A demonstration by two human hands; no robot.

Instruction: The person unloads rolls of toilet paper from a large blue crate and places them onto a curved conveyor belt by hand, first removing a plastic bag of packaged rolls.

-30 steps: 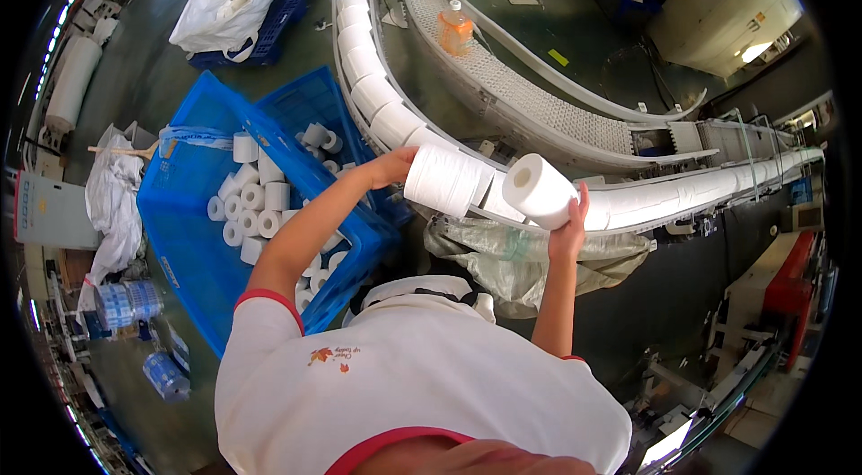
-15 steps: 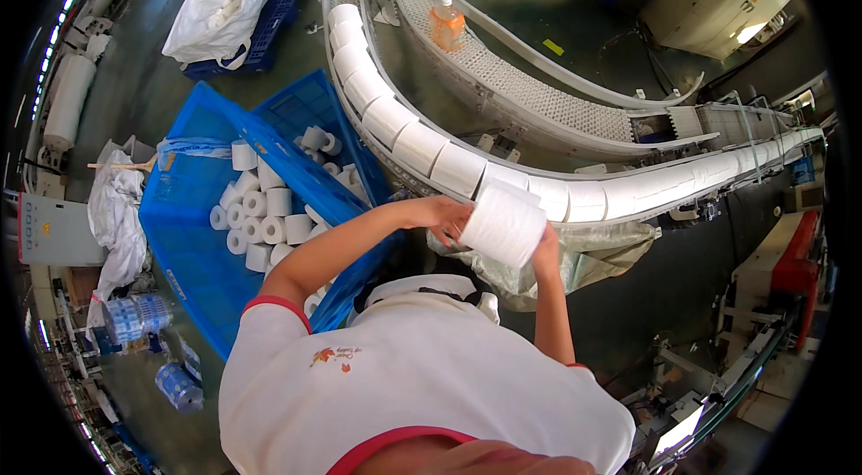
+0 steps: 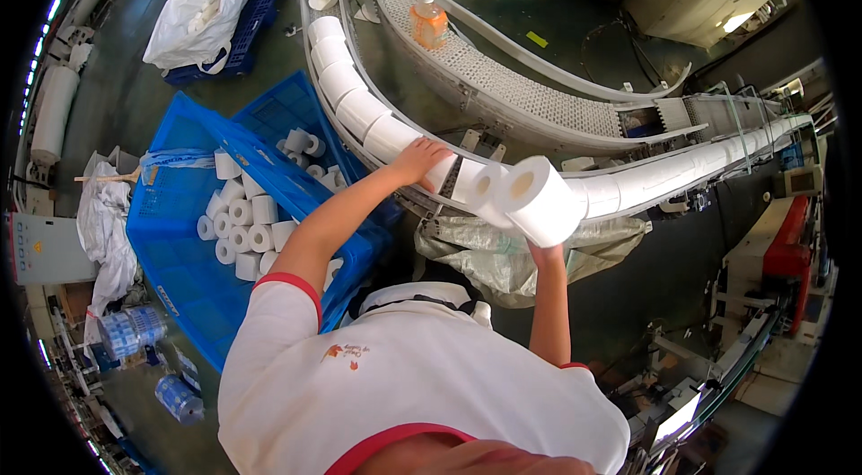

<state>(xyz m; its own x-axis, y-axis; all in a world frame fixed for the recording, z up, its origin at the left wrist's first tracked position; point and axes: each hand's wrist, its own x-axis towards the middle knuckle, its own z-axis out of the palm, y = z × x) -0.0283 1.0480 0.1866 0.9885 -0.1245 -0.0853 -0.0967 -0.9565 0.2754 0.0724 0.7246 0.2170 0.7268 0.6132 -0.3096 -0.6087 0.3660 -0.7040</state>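
White toilet rolls stand in a row along the curved conveyor (image 3: 316,80). My left hand (image 3: 420,161) lies on one toilet roll (image 3: 388,139) of this row, its fingers stretched across the top. A dark gap shows beside its fingertips. My right hand (image 3: 546,255) holds up a toilet roll (image 3: 543,206) from below, tilted so that its core hole faces up. Its fingers are mostly hidden under the roll. Just left of it, another tilted toilet roll (image 3: 488,191) overlaps it; whether my right hand bears this one too, I cannot tell.
On my left stands a blue bin (image 3: 171,233) with several loose toilet rolls. A second conveyor (image 3: 503,75) carries a bottle of orange liquid (image 3: 428,22). Pale sheeting (image 3: 485,259) hangs below the near conveyor. A white sack (image 3: 193,17) sits on a blue pallet (image 3: 260,21).
My left hand has left the held toilet roll and moved left onto the row on the conveyor. The held roll has turned, now showing its core hole, and shifted slightly right.
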